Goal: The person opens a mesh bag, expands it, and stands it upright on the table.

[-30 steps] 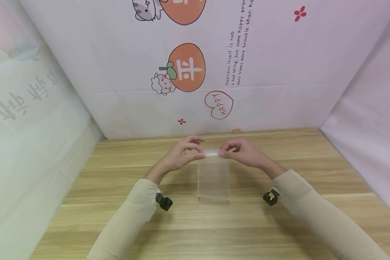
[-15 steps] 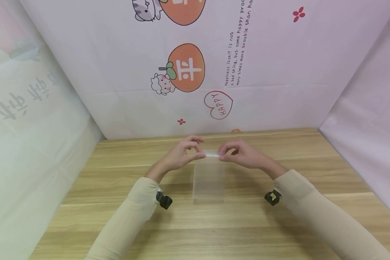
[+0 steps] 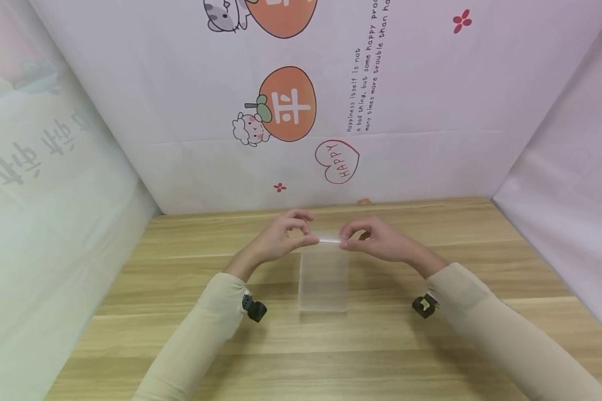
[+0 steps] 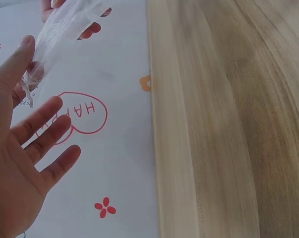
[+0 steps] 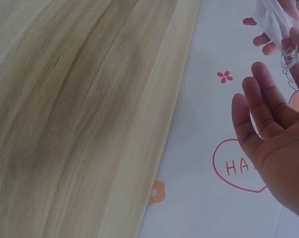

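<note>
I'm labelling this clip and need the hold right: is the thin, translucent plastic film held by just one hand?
No, the left hand and right hand each pinch the upper edge of the film.

In the head view, bright, even light is spread over the scene, the left cloth wall (image 3: 80, 167) being washed out pale and only soft shadows being cast on the wooden table (image 3: 331, 351) beneath the sleeves (image 3: 195, 340). The clear plastic (image 3: 323, 284) is rendered hazy, with a white gleam caught along its upper edge. In both wrist views, dimmer, greyer light is recorded, fine detail is softened, and the wood grain is bowed towards the outer edges.
</note>
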Tool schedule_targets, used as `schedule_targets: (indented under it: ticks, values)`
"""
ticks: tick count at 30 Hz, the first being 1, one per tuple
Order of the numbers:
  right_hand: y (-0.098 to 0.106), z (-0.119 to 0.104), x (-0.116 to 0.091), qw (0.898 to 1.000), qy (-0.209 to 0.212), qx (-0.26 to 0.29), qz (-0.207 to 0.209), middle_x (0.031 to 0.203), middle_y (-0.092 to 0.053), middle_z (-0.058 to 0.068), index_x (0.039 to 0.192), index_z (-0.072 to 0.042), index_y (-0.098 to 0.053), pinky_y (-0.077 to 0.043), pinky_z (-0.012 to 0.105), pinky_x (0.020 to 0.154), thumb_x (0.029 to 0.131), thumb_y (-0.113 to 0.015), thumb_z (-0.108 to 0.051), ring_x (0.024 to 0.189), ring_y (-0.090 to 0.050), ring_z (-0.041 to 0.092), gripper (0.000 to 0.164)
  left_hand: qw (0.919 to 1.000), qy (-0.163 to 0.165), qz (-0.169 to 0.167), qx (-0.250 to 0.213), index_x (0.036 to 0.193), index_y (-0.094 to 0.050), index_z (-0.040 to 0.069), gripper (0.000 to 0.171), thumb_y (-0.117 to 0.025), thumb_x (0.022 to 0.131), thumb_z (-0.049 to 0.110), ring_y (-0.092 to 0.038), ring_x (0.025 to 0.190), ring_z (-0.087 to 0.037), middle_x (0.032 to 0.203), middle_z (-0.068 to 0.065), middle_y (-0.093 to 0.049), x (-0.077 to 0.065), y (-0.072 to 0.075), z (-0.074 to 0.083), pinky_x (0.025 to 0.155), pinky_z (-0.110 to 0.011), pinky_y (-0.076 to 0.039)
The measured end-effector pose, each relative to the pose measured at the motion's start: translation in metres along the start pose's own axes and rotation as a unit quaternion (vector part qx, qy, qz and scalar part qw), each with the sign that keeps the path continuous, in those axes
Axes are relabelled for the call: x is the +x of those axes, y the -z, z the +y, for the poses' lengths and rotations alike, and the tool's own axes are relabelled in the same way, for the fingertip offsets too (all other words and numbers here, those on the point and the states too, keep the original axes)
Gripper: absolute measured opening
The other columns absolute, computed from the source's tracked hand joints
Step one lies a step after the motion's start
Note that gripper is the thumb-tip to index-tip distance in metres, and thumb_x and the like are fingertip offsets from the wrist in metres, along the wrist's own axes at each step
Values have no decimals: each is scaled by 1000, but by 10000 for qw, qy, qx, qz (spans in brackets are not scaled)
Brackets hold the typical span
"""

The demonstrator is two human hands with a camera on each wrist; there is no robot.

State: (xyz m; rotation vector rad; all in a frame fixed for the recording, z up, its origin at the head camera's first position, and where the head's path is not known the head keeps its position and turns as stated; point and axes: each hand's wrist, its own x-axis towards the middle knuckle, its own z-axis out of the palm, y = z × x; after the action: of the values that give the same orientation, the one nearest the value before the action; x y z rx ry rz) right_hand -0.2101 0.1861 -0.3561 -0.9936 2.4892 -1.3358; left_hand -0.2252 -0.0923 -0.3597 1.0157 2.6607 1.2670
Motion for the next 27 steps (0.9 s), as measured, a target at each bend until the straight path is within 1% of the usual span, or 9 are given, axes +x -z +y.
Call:
schedule_targets:
  ticks: [2, 6, 9, 12, 15, 17, 20, 23, 27]
  values:
    - [0, 1, -1, 10000, 15, -70, 0, 104, -71, 0, 95, -15, -73, -54, 46, 85, 93, -74, -20, 102, -62, 21, 6, 9997, -44, 9, 253, 78, -65, 19, 26, -78, 89, 38, -50, 127, -24, 131, -3, -59, 1, 0, 1, 105, -50, -42]
    - [1, 3, -1, 9998, 13, -219, 28, 98, -70, -3, 93, -15, -73, -52, 45, 82, 93, -74, -20, 96, -62, 20, 5, 9960, -271, -17, 854, 75, -64, 21, 30, -77, 89, 44, -56, 116, -21, 121, -1, -63, 4, -2, 2, 101, -44, -46]
    - [0, 4, -1, 9995, -3, -301, 64, 96, -70, -3, 91, -14, -72, -52, 44, 81, 94, -74, -21, 93, -61, 20, 7, 9944, -339, -16, 1002, 73, -63, 22, 31, -75, 90, 44, -58, 109, -16, 112, 2, -65, 5, -4, 3, 97, -40, -48]
    - [0, 4, -1, 9995, -38, -311, 104, 94, -69, -3, 90, -15, -71, -53, 44, 80, 94, -74, -22, 92, -61, 20, 8, 9969, -287, 56, 734, 72, -63, 22, 29, -75, 90, 41, -59, 101, -14, 103, 7, -67, 5, -6, 4, 93, -41, -49]
    - [-1, 3, 1, 9994, -79, -283, 173, 92, -68, -2, 88, -15, -70, -55, 42, 77, 94, -73, -22, 90, -61, 20, 10, 9993, -280, 85, 218, 74, -64, 20, 26, -75, 92, 36, -61, 94, -12, 94, 8, -68, 5, -7, 4, 89, -41, -51]
    - [-1, 2, 1, 9994, -119, -237, 228, 91, -68, -2, 88, -15, -69, -56, 39, 76, 95, -73, -22, 89, -62, 20, 10, 9995, -289, 97, -105, 76, -65, 19, 23, -75, 93, 32, -62, 89, -11, 88, 9, -68, 6, -8, 4, 85, -39, -51]
    - [-1, 1, 0, 9992, -203, -109, 342, 93, -68, 0, 90, -13, -71, -56, 35, 75, 96, -71, -21, 90, -63, 22, 9, 9988, -246, 155, -395, 80, -69, 18, 19, -74, 93, 29, -62, 84, -11, 84, 9, -68, 7, -10, 3, 81, -34, -52]
    - [-2, 1, 0, 9982, -313, 147, 492, 96, -68, 4, 105, -11, -71, -55, 33, 75, 96, -70, -20, 91, -63, 26, 13, 9975, -197, 286, -611, 82, -72, 14, 17, -75, 93, 27, -62, 81, -15, 82, 5, -69, 6, -12, 2, 76, -33, -52]
    - [-5, 2, 1, 9935, -520, 701, 732, 100, -70, 9, 129, -11, -62, -54, 33, 80, 97, -69, -22, 94, -65, 27, 35, 9944, -30, 489, -937, 86, -74, 12, 15, -76, 92, 26, -62, 80, -22, 84, 3, -70, 3, -12, 1, 71, -33, -52]
